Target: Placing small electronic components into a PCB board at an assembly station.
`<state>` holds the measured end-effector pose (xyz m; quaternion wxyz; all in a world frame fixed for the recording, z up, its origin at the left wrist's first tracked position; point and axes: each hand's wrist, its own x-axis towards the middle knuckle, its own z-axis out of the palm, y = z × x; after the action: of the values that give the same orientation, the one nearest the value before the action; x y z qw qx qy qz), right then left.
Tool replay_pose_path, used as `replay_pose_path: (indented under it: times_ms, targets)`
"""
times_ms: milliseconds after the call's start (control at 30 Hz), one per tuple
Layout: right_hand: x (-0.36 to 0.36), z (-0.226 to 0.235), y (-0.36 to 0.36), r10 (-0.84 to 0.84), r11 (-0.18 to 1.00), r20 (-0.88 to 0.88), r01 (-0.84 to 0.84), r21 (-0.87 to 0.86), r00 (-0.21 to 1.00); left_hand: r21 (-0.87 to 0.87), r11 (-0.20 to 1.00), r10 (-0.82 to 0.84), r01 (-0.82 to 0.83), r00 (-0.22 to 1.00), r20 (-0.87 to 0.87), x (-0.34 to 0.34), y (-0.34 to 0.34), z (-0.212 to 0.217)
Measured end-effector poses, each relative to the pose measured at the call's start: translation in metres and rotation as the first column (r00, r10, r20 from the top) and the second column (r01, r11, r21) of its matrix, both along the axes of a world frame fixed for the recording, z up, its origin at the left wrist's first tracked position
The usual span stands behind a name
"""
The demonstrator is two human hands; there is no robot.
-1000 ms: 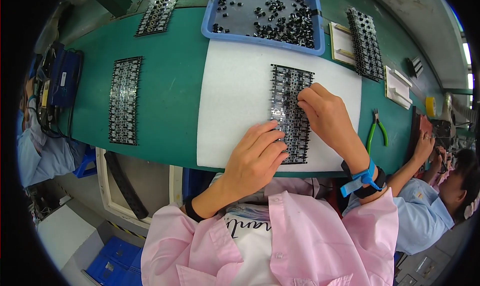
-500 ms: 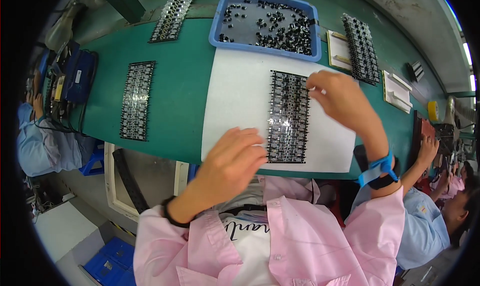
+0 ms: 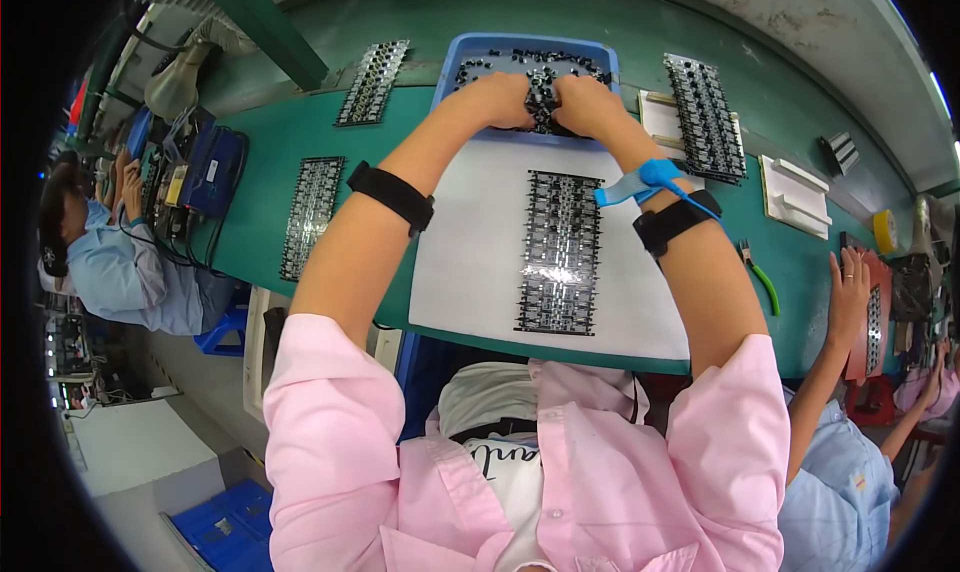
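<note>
Both my hands reach into a blue plastic tray at the far side of the table, among many small black and silver electronic components. My left hand and my right hand are bent inward on either side of a heap of these parts. Their fingers look curled closed, with the tips hidden in the heap. A dark circuit board panel, densely set with small parts, lies untouched between my forearms on a white sheet.
Two more panels lie to the left, a nearer one and a farther one. Another panel leans on a white fixture at right, near a second fixture. Green-handled pliers lie by my right forearm. Co-workers sit on both sides.
My hands have left the circuit board panel and moved away from me into the blue tray. The view has shifted, and the green-handled pliers now show at right.
</note>
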<state>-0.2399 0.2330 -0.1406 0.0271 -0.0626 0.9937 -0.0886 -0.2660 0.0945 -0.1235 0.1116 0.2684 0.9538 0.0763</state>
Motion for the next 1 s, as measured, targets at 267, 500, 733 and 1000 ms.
replay_pose_path:
  times_ms: [267, 500, 733, 1000]
  targets:
    - [-0.009, -0.01, 0.008, -0.131, 0.936, -0.121, 0.083, -0.343, 0.984, 0.275, 0.961, 0.02, -0.004, 0.998, -0.057, -0.008, 0.008, -0.018]
    - [-0.013, -0.011, 0.014, -0.142, 0.815, -0.197, 0.002, -0.58, 0.97, 0.41, 0.91, 0.06, -0.053, 0.998, -0.002, -0.011, 0.003, -0.009]
    - [-0.005, 0.006, 0.009, -0.205, 0.682, 0.019, 0.157, -0.715, 0.979, 0.561, 0.821, 0.076, -0.106, 0.994, 0.076, -0.002, -0.004, -0.003]
    - [0.039, 0.033, 0.03, -0.168, 0.628, -0.149, -0.01, -0.778, 0.974, 0.511, 0.858, -0.02, 0.051, 0.998, -0.066, 0.037, -0.019, 0.025]
